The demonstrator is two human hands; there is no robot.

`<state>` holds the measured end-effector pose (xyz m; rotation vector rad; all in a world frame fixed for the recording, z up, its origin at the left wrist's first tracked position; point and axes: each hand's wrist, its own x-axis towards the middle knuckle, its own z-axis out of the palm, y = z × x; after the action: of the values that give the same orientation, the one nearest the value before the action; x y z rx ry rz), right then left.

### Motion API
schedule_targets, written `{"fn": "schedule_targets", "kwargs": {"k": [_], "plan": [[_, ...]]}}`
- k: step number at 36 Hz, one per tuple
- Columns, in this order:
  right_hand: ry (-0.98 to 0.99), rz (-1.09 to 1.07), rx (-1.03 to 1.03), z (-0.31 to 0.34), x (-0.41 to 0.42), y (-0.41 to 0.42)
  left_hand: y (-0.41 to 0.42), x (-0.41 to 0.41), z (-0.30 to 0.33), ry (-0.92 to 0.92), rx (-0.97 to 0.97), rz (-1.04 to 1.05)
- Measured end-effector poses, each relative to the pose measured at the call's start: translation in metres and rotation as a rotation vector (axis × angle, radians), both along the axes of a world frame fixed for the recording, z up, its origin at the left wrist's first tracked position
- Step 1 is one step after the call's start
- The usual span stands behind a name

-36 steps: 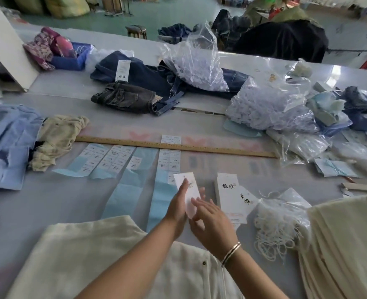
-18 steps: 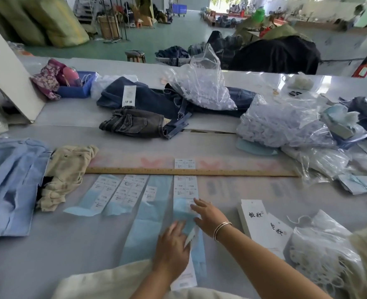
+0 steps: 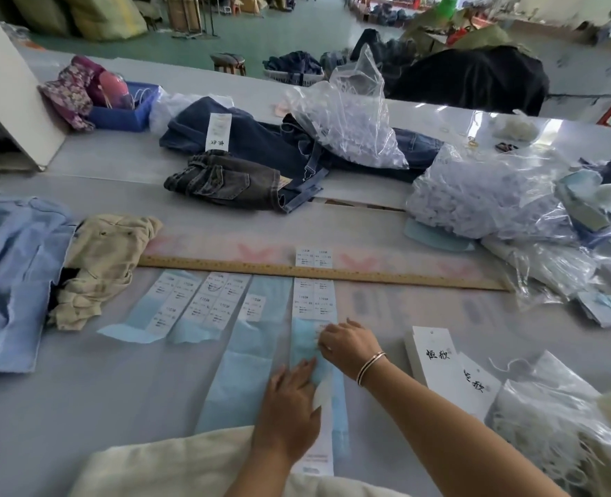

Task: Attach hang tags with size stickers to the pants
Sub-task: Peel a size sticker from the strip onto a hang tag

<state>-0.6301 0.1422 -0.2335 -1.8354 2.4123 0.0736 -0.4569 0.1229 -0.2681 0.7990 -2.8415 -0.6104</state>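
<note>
Blue sticker strip: right hand fingers pinch sticker, left hand flat on hang tag.

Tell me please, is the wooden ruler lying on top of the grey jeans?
No, the wooden ruler lies flat on the table, apart from the grey jeans farther back.

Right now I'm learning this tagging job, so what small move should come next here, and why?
Probably peel one size sticker off the sticker strip with the right hand. Its fingertips already sit at the lowest stickers there, while the left hand lies flat, pinning a hang tag on the blue backing. The tag seems ready to take a sticker, though the right hand's grip is hidden.
</note>
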Motion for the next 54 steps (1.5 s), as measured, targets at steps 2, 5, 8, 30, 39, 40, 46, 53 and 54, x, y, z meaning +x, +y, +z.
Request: {"fn": "schedule_targets", "kwargs": {"k": [2, 5, 8, 30, 39, 40, 46, 53, 54], "plan": [[-0.084, -0.131, -0.078, 0.003, 0.0, -0.003, 0.0, 0.003, 0.006, 0.055, 0.033, -0.017], [-0.355, -0.469, -0.322, 0.018, -0.014, -0.009, 0.004, 0.004, 0.005, 0.131, -0.047, -0.019], [-0.626, -0.74, -0.553, 0.042, -0.032, -0.006, 0.003, 0.002, 0.003, 0.208, -0.051, 0.026], [-0.434, -0.042, -0.856, 0.108, 0.158, 0.155, 0.06, 0.075, 0.131, 0.896, 2.201, 0.54], [-0.365, 0.01, -0.789, 0.114, 0.175, 0.176, 0.084, 0.092, 0.142, 0.831, 2.178, 0.461], [-0.357, 0.023, -0.762, 0.114, 0.175, 0.178, 0.086, 0.093, 0.143, 0.826, 2.164, 0.455], [-0.174, 0.091, -0.677, 0.108, 0.177, 0.193, 0.099, 0.092, 0.143, 0.703, 2.061, 0.517], [-0.092, -0.028, -0.574, 0.085, 0.182, 0.23, 0.114, 0.088, 0.122, 0.598, 1.992, 0.689], [-0.09, -0.021, -0.541, 0.081, 0.181, 0.238, 0.116, 0.087, 0.117, 0.598, 1.994, 0.712]]}}
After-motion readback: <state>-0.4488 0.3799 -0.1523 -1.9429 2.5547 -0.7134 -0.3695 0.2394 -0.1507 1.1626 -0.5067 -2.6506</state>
